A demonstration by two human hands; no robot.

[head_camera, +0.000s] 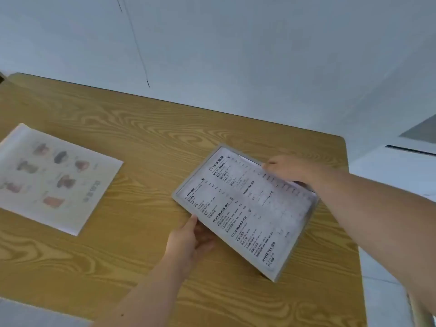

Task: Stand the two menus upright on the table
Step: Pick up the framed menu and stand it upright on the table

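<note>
Wood-grain table, both hands on text menu edges

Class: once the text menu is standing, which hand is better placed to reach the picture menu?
Left. The left hand is nearer the picture menu, lying flat at the table's left; the right hand is farther.
</note>
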